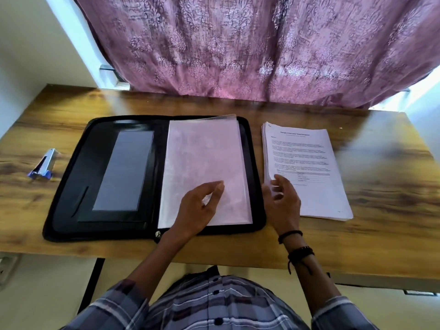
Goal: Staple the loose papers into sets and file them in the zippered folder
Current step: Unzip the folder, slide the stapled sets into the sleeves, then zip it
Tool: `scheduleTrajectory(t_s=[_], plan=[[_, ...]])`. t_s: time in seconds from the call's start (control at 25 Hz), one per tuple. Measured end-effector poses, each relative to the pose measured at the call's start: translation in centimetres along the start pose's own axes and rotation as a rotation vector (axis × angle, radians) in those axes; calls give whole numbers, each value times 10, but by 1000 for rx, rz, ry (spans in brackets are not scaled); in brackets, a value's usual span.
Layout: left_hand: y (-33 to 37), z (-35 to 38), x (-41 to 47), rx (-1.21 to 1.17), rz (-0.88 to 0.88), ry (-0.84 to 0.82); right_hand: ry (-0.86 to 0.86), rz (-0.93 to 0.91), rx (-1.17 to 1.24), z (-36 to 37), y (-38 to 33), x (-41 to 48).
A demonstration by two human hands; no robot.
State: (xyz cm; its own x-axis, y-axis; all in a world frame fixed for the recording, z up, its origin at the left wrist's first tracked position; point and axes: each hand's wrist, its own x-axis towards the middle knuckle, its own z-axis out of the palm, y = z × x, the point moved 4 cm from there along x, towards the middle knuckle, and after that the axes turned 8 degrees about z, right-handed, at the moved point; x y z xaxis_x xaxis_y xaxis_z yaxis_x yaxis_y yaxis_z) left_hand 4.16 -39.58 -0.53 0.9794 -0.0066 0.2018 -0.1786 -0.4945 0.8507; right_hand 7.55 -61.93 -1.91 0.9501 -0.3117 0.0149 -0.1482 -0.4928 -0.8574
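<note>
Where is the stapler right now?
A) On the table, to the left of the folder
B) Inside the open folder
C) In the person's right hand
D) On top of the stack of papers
A: the stapler lies by itself on the wooden table, to the left of the open black folder, on the far side from the printed papers.

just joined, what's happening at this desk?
A person is at a wooden desk with a black zippered folder lying open. The left hand rests on the clear sleeves in its right half; whether it pinches one is unclear. The right hand touches the near left corner of the paper stack beside the folder. The stapler lies untouched at the far left.
</note>
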Motion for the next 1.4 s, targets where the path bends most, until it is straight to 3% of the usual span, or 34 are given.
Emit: scheduleTrajectory(t_s=[0.12, 0.28, 0.4, 0.52, 0.8, 1.28, 1.4], plan=[[7, 14, 9, -32, -42, -43, 115, 38, 104, -33, 1, 22], [23, 49, 34, -62, -57, -142, 260, 42, 22, -74, 25, 38], [25, 81, 59, -85, -159, -246, 86, 166, -266, -77, 63, 41], [17, 109, 82, -80, -311, -221, -53, 162, -510, -72, 84, 32], [5, 115, 103, -91, -445, -106, -110, 40, -627, -45, 79, 24], [13, 115, 97, -250, -349, -56, -41, -29, -552, -53, 79, 36], [30, 106, 101, -279, -266, 46, -31, 21, -358, -65, 68, 55]])
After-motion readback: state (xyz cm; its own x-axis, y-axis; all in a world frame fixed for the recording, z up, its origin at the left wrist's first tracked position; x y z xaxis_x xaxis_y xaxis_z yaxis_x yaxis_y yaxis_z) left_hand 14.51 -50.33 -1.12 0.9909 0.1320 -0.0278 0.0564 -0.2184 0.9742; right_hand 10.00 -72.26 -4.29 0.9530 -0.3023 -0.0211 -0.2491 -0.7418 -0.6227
